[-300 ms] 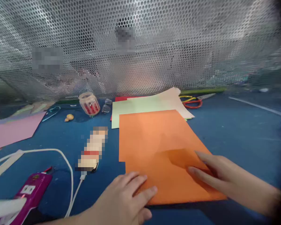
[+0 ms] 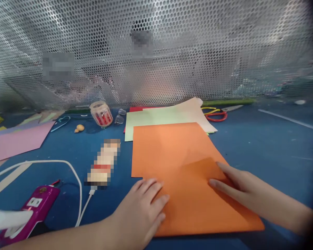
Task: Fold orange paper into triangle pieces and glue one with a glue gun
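Note:
Orange paper [image 2: 169,149] lies flat in front of me, with a step in its left edge; I cannot tell whether this is one sheet or overlapping sheets. My left hand [image 2: 141,211] rests on its lower left edge, palm down, fingers stretched out and slightly apart. At the right edge, the thumb and forefinger of my right hand [image 2: 240,184] are spread and touch or hover just over the orange surface, casting a shadow; its other fingers are hidden. Behind the orange paper, pale green paper [image 2: 156,118] and cream paper [image 2: 195,113] overlap it.
Scissors [image 2: 216,114] with red and yellow handles lie at the back right. A pixelated phone-like object [image 2: 103,163] on a white cable [image 2: 85,210] is left of the paper, near a purple power strip [image 2: 39,205]. A jar [image 2: 101,114] and pink paper [image 2: 21,142] sit farther back.
My left hand has slid slightly up along the paper's left edge, its fingers flatter. The paper's near edge sits a little lower and wider in view. My right hand has barely shifted.

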A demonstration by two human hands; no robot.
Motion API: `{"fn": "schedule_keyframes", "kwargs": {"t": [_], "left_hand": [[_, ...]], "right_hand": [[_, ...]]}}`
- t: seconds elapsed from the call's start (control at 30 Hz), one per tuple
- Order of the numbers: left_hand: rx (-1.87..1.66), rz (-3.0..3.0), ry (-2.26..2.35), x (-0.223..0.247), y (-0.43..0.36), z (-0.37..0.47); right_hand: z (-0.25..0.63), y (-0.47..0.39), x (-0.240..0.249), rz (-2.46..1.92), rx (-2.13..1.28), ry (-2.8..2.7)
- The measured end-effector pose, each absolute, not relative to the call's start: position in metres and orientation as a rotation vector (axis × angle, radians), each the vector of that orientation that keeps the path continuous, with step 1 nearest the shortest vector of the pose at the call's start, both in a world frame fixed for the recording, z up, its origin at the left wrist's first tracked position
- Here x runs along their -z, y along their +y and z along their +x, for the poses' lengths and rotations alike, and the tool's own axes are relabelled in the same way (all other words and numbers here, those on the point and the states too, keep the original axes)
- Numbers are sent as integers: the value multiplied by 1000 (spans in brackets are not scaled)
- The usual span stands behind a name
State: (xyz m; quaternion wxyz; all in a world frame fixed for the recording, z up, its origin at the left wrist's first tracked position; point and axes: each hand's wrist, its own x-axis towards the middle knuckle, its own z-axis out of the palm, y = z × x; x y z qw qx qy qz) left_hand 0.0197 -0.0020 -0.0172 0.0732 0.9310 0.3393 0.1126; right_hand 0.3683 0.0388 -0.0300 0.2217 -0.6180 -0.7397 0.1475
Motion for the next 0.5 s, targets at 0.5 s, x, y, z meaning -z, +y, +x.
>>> {"fn": "schedule_keyframes", "kwargs": {"t": [0.5], "left_hand": [[-231,2746,1062,15,10,10]], "right_hand": [[355,41,58,-1506,-191,-2060]]}}
